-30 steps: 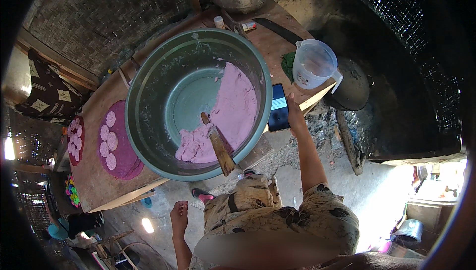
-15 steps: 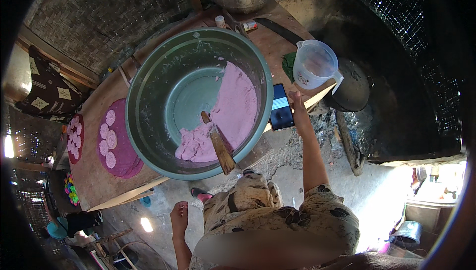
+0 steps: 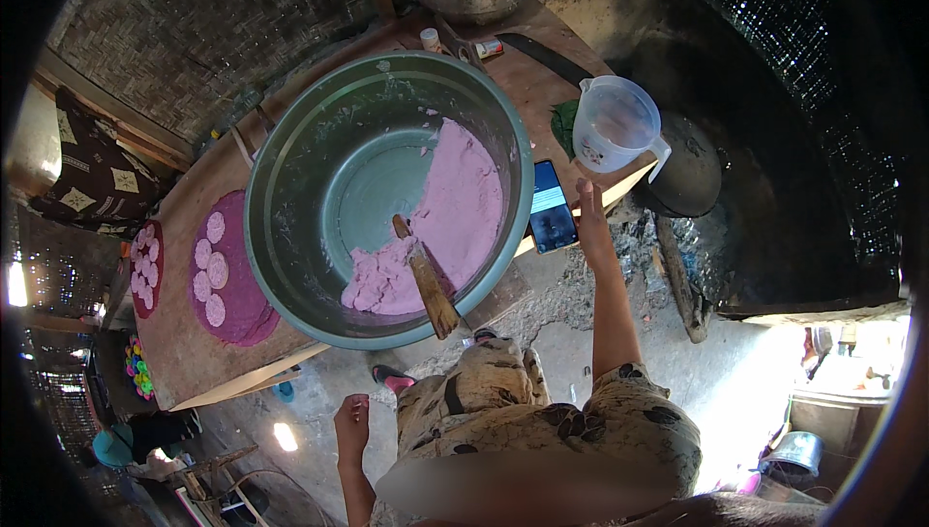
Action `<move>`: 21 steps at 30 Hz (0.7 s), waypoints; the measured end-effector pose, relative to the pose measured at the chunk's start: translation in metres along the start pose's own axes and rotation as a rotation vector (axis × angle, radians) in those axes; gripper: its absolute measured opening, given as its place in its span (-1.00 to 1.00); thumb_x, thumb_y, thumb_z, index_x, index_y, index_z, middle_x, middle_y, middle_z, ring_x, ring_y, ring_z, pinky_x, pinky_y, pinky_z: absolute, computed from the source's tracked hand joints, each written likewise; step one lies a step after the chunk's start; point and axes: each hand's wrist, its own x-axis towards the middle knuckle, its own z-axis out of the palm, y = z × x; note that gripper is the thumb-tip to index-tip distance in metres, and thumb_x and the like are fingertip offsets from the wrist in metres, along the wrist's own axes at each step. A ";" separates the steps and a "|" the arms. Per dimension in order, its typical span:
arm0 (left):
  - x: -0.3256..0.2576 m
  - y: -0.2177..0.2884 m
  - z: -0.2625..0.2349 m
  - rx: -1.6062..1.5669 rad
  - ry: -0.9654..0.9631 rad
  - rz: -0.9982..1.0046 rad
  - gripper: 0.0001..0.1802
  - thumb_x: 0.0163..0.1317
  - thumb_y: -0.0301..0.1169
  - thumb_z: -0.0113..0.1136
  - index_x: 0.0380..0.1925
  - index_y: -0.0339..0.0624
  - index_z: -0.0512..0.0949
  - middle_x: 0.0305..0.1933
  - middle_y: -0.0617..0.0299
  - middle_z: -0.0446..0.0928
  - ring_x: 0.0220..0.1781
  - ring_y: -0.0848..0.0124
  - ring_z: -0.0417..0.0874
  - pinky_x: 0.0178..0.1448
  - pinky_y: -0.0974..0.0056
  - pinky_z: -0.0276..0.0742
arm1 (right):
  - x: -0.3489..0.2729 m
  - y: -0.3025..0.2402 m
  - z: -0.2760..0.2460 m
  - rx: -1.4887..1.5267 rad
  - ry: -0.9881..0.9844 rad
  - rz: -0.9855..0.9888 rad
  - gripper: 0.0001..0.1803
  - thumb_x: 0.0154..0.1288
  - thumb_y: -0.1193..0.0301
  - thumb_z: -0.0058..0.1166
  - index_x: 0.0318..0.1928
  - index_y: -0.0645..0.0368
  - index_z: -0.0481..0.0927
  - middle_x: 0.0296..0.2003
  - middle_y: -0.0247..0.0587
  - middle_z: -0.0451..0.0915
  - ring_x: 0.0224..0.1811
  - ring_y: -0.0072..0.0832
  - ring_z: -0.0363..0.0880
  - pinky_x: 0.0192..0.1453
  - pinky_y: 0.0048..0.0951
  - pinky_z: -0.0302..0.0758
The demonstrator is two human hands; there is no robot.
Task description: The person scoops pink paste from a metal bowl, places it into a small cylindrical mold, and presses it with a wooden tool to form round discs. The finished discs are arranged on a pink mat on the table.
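A rustic cooking hut: woven bamboo walls (image 3: 194,33), a soot-black hearth (image 3: 774,140), a dough basin (image 3: 387,198).

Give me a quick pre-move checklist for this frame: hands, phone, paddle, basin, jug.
1. Right hand free to act: ok, it reaches to the phone with fingers extended and nothing in its grip.
2. Left hand free: ok, it hangs low beside the body, away from the table, and looks empty.
3. Phone secure: not ok, it lies at the table edge beside the basin.
4. Wooden paddle settled: ok, it leans in the pink dough with its handle over the rim, nobody holding it.
5. Large metal basin seated: ok, it rests on the table.
6. Clear measuring jug contents: cannot tell.
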 end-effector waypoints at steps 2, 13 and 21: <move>-0.002 0.003 0.002 -0.007 -0.002 -0.011 -0.81 0.40 -0.38 0.15 -0.12 -0.25 0.60 -0.22 0.14 0.69 -0.21 0.40 0.68 -0.10 0.31 0.57 | -0.006 -0.012 0.004 0.028 0.061 -0.003 -0.22 0.53 -0.23 -0.45 0.31 0.22 0.28 -0.07 -0.05 0.44 -0.11 -0.33 0.46 -0.03 -0.31 0.48; -0.005 0.002 0.004 0.027 -0.027 -0.005 -0.80 0.41 -0.37 0.15 -0.11 -0.25 0.60 -0.20 0.12 0.69 -0.20 0.37 0.70 -0.10 0.29 0.59 | -0.020 -0.021 -0.008 0.155 0.042 0.043 -0.16 0.44 -0.36 -0.43 0.40 0.02 0.24 -0.08 -0.26 0.40 -0.25 -0.50 0.50 -0.22 -0.49 0.48; 0.008 -0.003 0.000 0.035 -0.061 0.010 -0.81 0.41 -0.37 0.16 -0.10 -0.24 0.60 -0.19 0.16 0.69 -0.19 0.39 0.68 -0.08 0.29 0.58 | -0.045 -0.005 -0.020 0.393 0.186 0.080 -0.42 0.55 -0.10 -0.25 0.22 0.10 0.40 -0.13 -0.24 0.44 -0.26 -0.55 0.53 -0.20 -0.46 0.55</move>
